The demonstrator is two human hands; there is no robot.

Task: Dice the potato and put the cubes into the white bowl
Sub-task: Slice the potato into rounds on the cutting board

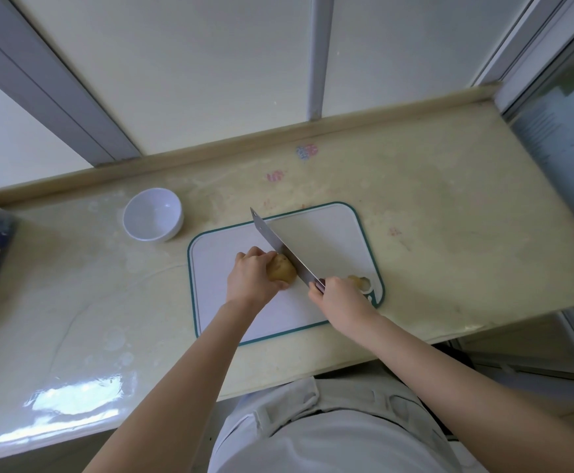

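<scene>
Potato (281,272) is lying near the middle of the cutting board (330,233). The left grip (251,276) is curling over its left end and pinning it down. The right grip (338,295) is wrapping round the handle of the knife (278,247). The broad blade is slanting across the board, and its edge is meeting the potato's right end. Whether it is already biting in is hard to tell. A small pale piece (359,281), probably an offcut, is lying just beside the right grip. The white bowl (152,215) is standing on the table (449,199) off the board's far left corner, with nothing showing inside it.

Dicing seems to be only starting, since the potato is looking nearly whole. The main danger is rolling: the tuber is resting on a rounded side, so downward pressure could be twisting it under the blade and pushing the edge toward the left fingers, which are sitting close to the steel. The glossy table could also be letting the board slide. Cubes could be dropping on the way to the bowl, which is standing apart from the board.
</scene>
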